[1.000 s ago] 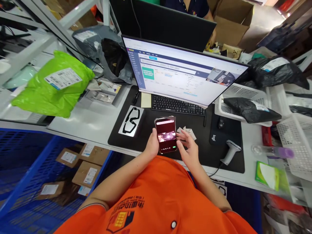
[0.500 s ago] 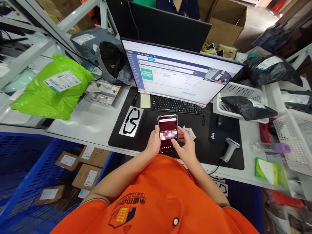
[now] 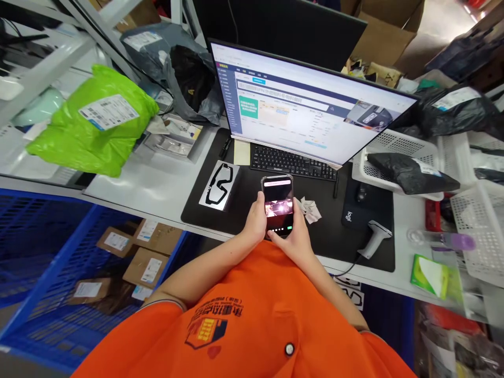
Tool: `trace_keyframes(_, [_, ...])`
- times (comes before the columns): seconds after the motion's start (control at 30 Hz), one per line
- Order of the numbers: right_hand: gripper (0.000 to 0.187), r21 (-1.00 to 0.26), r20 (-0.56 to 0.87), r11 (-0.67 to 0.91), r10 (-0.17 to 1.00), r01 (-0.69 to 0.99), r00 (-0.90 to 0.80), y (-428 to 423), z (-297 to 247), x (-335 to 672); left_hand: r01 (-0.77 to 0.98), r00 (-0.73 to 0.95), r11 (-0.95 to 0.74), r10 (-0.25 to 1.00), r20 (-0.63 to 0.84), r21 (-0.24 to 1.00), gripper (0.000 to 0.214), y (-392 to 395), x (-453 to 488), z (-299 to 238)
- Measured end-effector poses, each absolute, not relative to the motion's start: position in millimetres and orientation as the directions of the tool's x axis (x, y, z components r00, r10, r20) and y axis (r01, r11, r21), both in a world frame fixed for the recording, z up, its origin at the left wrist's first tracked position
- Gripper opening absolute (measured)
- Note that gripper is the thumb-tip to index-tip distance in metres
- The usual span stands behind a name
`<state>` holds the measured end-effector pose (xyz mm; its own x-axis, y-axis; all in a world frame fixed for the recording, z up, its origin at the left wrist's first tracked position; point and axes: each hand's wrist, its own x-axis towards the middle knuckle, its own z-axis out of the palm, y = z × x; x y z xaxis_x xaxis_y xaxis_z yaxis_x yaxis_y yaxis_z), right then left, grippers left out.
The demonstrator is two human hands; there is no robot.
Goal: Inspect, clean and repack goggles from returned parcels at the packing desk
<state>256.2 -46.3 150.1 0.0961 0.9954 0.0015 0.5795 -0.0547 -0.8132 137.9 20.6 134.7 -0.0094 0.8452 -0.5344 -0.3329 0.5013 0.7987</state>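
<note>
A smartphone in a clear case is held upright over the front of the black desk mat, its screen lit with a picture. My left hand grips its left edge. Along the right edge, my right hand is wrapped round it, the thumb at the bottom of the screen. A white box with a black goggle outline lies to the left. Right of the phone is a crumpled piece of paper. Behind it stand a black keyboard and a lit monitor.
A green parcel and grey bags lie on the left. On the right are a barcode scanner, a mouse, white baskets with black parcels and a purple-capped bottle. A blue crate holds cardboard boxes below.
The right hand has closed in on the phone's edge, its thumb shifting down to the screen's bottom. A small green button now shows there. The whole view has shifted slightly.
</note>
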Motion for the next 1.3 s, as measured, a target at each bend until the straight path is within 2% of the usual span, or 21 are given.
trace_keyframes(0.07, [0.102,-0.832,0.079,0.004,0.991,0.554,0.111,-48.5,151.0,261.4,-0.356,0.022,0.511,0.842,-0.540,0.782,0.066,20.6,137.3,137.7])
trace_keyframes(0.13, [0.088,-0.796,0.210,0.090,0.969,0.598,0.133,-52.5,154.8,268.3,-0.377,0.049,0.520,0.838,-0.544,0.767,0.066,20.8,135.9,139.6])
trace_keyframes(0.2, [0.069,-0.684,0.329,0.178,0.941,0.708,0.081,-56.9,160.3,273.8,-0.389,0.056,0.519,0.838,-0.543,0.761,0.065,21.0,133.9,140.0])
trace_keyframes(0.27, [0.057,-0.561,0.376,0.255,0.926,0.788,-0.032,-60.1,164.9,275.8,-0.393,0.053,0.513,0.841,-0.538,0.763,0.064,21.0,131.7,139.8])
trace_keyframes(0.33, [0.052,-0.491,0.373,0.298,0.921,0.819,-0.111,-61.1,167.4,274.5,-0.392,0.049,0.508,0.844,-0.534,0.767,0.063,20.8,130.0,139.7])
trace_keyframes(0.43, [0.049,-0.447,0.360,0.293,0.924,0.845,-0.129,-58.3,167.9,270.1,-0.383,0.048,0.504,0.848,-0.529,0.774,0.062,19.8,129.0,141.7])
trace_keyframes(0.8, [0.043,-0.408,0.324,0.298,0.931,0.863,-0.169,-44.6,174.7,255.9,-0.285,0.072,0.495,0.865,-0.497,0.820,0.060,13.3,123.9,152.7])
trace_keyframes(1.07, [0.038,-0.388,0.349,0.169,0.937,0.906,-0.025,-48.2,174.0,269.5,-0.266,0.093,0.516,0.855,-0.511,0.815,0.071,13.9,127.5,144.1])
trace_keyframes(1.3, [0.038,-0.379,0.403,0.275,0.908,0.884,-0.110,-56.1,170.5,253.6,-0.286,0.106,0.521,0.851,-0.514,0.804,0.068,16.1,125.0,150.7])
